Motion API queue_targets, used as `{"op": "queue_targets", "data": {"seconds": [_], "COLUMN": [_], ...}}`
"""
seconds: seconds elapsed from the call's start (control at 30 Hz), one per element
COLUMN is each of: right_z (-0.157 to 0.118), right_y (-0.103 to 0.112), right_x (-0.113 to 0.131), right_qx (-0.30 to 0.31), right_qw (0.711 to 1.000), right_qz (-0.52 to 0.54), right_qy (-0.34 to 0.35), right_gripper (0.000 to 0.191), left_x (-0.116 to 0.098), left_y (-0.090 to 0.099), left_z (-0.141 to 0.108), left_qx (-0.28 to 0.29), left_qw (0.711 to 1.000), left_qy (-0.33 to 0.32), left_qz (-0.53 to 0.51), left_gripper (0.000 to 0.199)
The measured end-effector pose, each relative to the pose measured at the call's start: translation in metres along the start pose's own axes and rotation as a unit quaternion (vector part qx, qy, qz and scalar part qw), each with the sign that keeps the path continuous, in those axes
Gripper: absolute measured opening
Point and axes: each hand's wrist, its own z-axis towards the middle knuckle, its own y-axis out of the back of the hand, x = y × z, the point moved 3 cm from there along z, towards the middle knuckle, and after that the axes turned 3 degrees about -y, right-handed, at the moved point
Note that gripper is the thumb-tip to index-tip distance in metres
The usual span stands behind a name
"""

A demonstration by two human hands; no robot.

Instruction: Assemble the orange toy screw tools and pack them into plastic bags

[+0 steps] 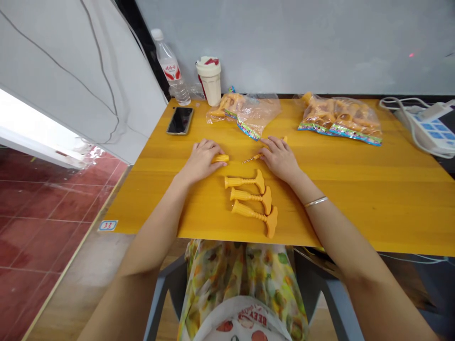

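Yellow wood-grain table (341,199) fills the view, set against a pale wall (284,42), with red floor tiles (39,213) down to the left. Along its far edge lie a full plastic bag of orange parts (339,121) and a flatter plastic bag (247,113), also holding orange parts. A white power strip (424,128) sits at the far right corner. Further left stand a water bottle (170,66) and a white lidded cup (209,80), with a smartphone (180,120) lying in front of them.

Nearer the person, three orange plastic plunger-shaped parts (250,198) lie side by side. Just beyond them, the left hand (202,161) curves its fingers over a short ribbed orange piece (220,158), though whether they grip it is impossible to tell. The right hand (280,158) rests with its fingers (270,144) open and flat, beside a thin orange spiral rod (253,157).
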Motion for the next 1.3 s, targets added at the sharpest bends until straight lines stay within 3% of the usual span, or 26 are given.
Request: {"op": "queue_targets", "data": {"seconds": [0.13,0.33,0.73,0.9,1.03,1.13,1.2,1.27,1.3], "right_z": [-0.001,-0.004,-0.011,-0.016,-0.017,-0.015,-0.015,-0.017,-0.018], "right_y": [0.011,0.026,0.038,0.047,0.058,0.056,0.052,0.046,0.043], "right_x": [0.006,0.018,0.059,0.049,0.03,0.028,0.032,0.038,0.041], "right_qx": [-0.009,-0.034,-0.057,-0.089,-0.141,-0.09,-0.051,-0.004,0.031], "right_qw": [1.0,0.999,0.993,0.977,0.973,0.984,0.984,0.963,0.94], "right_qz": [0.013,0.01,0.051,0.151,0.142,0.124,0.165,0.268,0.336], "right_qy": [-0.001,0.022,0.091,0.118,0.115,0.094,0.05,-0.017,-0.052], "right_gripper": [0.026,0.025,0.024,0.029,0.041,0.031,0.033,0.046,0.051], "left_x": [-0.012,-0.015,-0.043,-0.041,-0.035,-0.036,-0.038,-0.04,-0.041], "left_y": [-0.003,-0.01,-0.017,-0.014,-0.01,-0.01,-0.011,-0.013,-0.013], "left_z": [0.001,0.001,0.001,0.002,0.003,0.003,0.002,0.001,0.001], "left_qx": [-0.001,-0.012,-0.035,-0.05,-0.08,-0.079,-0.082,-0.094,-0.102], "left_qw": [0.995,0.991,0.971,0.955,0.951,0.953,0.958,0.966,0.969], "left_qy": [0.0,0.015,-0.086,-0.061,-0.029,-0.028,-0.038,-0.067,-0.086], "left_qz": [-0.104,-0.136,-0.221,-0.286,-0.297,-0.292,-0.272,-0.231,-0.206], "left_gripper": [0.025,0.026,0.027,0.023,0.025,0.024,0.022,0.023,0.024]}}
